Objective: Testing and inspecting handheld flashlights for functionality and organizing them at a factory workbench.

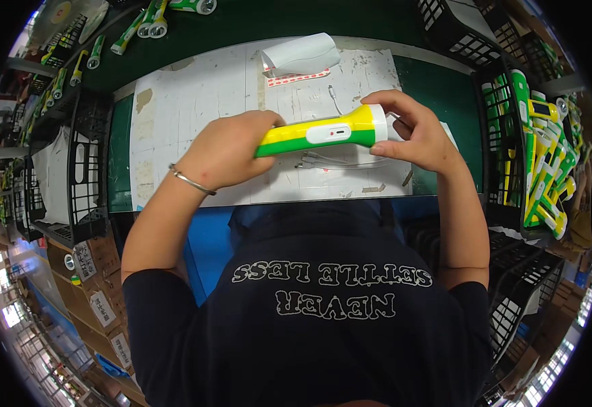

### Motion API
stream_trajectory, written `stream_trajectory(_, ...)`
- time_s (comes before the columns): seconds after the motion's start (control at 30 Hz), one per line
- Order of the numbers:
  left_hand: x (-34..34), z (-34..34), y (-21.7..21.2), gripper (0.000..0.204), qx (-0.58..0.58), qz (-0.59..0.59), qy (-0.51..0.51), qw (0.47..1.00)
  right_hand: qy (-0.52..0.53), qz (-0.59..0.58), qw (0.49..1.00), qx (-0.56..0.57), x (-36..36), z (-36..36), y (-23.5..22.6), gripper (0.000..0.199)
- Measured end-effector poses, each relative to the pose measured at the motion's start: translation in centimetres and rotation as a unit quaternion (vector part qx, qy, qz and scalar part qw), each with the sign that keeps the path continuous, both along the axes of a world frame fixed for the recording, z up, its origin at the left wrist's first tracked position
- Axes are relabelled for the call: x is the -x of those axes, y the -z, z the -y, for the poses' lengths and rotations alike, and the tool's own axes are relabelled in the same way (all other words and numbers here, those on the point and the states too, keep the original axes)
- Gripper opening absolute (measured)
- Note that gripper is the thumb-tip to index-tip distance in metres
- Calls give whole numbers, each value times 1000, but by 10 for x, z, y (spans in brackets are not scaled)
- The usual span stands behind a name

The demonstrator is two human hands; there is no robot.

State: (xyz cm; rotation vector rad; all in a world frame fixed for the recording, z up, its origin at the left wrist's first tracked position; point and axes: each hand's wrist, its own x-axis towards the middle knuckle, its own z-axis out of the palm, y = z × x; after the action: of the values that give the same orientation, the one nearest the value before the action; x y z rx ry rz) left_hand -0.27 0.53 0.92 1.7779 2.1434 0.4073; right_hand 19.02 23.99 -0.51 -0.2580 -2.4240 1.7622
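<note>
A yellow and green flashlight (302, 139) lies level across my two hands, above a white work sheet on the table. My left hand (231, 146) wraps round its narrow tail end. At the wide white head end, my right hand (414, 132) grips the rim, with the thumb below and the fingers above. A white panel with a small port and a red dot faces me on the flashlight's side. Below it, a white cable (330, 161) rests on the sheet, and a small plug (332, 91) on a cable shows just beyond it.
A curled sheet of labels (302, 57) lies at the back of the white sheet (180, 88). Black crates stand on both sides; the right crate (496, 149) is beside a heap of flashlights (547, 163). More flashlights (150, 24) lie at the far left. Cardboard boxes (96, 298) stand lower left.
</note>
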Motion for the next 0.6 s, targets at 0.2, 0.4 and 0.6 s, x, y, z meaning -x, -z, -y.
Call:
stream_trajectory(0.2, 1, 6, 8, 40, 27, 96, -1, 995, -20, 58, 998, 19, 14, 6, 0, 64)
stream_trajectory(0.4, -6, -17, 47, 63, -45, 295, -111, 948, 76, 66, 977, -190, 45, 15, 39, 53)
stream_trajectory(0.6, -13, -27, 72, 69, -96, 366, -184, 907, 162, 112, 891, -409, 68, 22, 82, 26)
